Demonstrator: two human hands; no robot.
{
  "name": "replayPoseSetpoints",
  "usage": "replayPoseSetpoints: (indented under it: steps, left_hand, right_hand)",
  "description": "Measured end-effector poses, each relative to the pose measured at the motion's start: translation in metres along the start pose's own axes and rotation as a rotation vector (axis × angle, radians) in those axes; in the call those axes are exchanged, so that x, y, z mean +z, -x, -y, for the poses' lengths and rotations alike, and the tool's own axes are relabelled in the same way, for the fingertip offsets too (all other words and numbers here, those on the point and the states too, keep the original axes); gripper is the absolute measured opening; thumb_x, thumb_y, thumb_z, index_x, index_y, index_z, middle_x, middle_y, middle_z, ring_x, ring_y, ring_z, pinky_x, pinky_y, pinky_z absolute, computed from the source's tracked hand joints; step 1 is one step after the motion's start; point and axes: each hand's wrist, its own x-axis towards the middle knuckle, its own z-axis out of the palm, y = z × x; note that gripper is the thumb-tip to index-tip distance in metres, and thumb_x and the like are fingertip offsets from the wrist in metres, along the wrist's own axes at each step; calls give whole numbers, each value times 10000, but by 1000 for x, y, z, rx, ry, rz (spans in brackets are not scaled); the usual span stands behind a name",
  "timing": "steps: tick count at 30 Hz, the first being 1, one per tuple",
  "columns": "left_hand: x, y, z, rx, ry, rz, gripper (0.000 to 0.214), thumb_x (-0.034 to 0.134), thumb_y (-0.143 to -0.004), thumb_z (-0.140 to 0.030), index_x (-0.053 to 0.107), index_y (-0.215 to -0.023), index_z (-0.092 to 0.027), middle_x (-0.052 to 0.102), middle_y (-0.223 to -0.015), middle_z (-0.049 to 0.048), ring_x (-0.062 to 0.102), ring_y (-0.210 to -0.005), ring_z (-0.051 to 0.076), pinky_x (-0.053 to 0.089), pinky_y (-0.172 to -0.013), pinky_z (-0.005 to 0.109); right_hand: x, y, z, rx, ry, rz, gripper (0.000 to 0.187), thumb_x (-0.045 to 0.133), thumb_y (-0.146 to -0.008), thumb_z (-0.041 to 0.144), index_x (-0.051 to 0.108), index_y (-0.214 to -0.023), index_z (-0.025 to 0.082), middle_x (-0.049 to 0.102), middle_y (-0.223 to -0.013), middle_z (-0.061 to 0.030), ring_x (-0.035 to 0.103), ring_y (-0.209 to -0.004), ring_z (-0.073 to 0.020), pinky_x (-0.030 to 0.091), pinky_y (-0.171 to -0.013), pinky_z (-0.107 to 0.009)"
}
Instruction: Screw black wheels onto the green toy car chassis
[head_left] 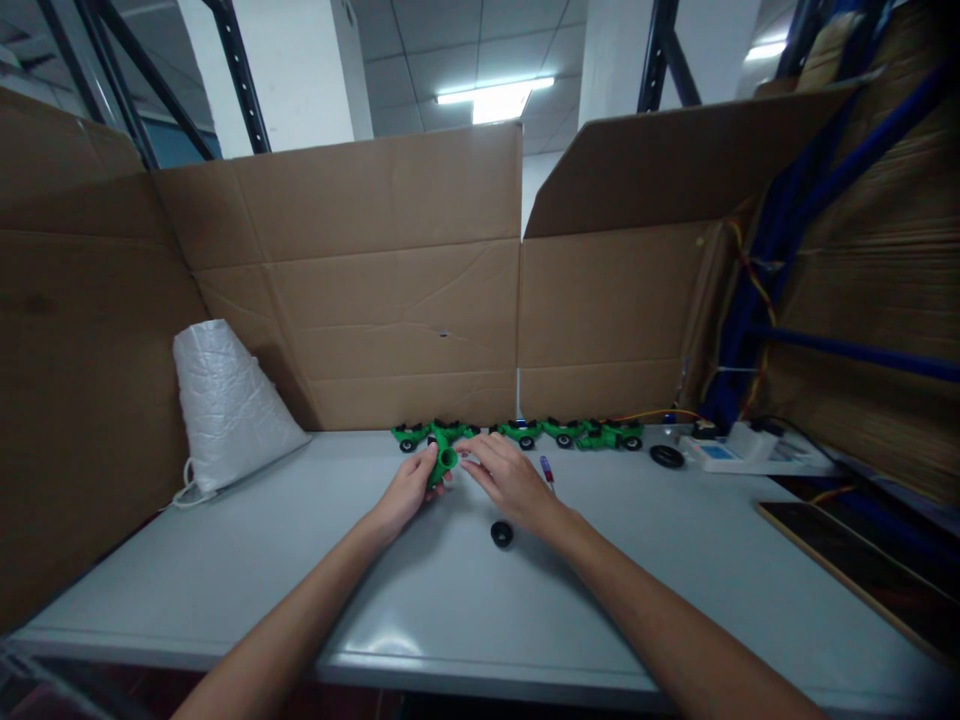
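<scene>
My left hand is closed around a green plastic toy vehicle part, its round open end facing me. Just to the right, my right hand reaches toward that part with thumb and fingertips drawn together. Whatever is between those fingertips is too small to make out. A black toy wheel lies on the table below my right hand. Beyond that hand's knuckles rests a small screwdriver with a blue and red handle, partly hidden by the hand.
Several green toy vehicles with black wheels line the back of the white table. At right are a black ring and a white power strip with cables. A white padded bag stands left. Cardboard walls enclose the back and left.
</scene>
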Motion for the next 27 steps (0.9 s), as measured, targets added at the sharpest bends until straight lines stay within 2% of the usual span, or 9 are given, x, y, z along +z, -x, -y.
replayPoseSetpoints:
  steps: [9,15,27]
  left_hand:
    - [0,-1,2,-1,-42,13,665,496,-923,-800,651,-842,-158,633,-734,32,523,-594,137,353,-537,254]
    - [0,0,1,-5,-23,20,651,506,-930,-785,642,-856,-153,639,-755,40,524,-592,125,351,-529,239]
    - [3,2,-1,-15,45,66,592,580,-913,-755,654,-885,-169,633,-721,29,523,-609,147,354,-548,259]
  right_hand:
    - [3,1,1,42,29,-12,100,620,-1041,274,587,-1131,244,685,-1017,-61,624,-947,-259,509,-848,-395]
    - [5,1,2,52,33,-76,101,550,-1057,244,550,-1157,233,640,-1051,-80,630,-975,-255,518,-855,-394]
    - [-3,-2,16,25,38,-75,149,522,-1038,194,556,-1179,228,634,-1074,-99,613,-1014,-273,512,-878,-406]
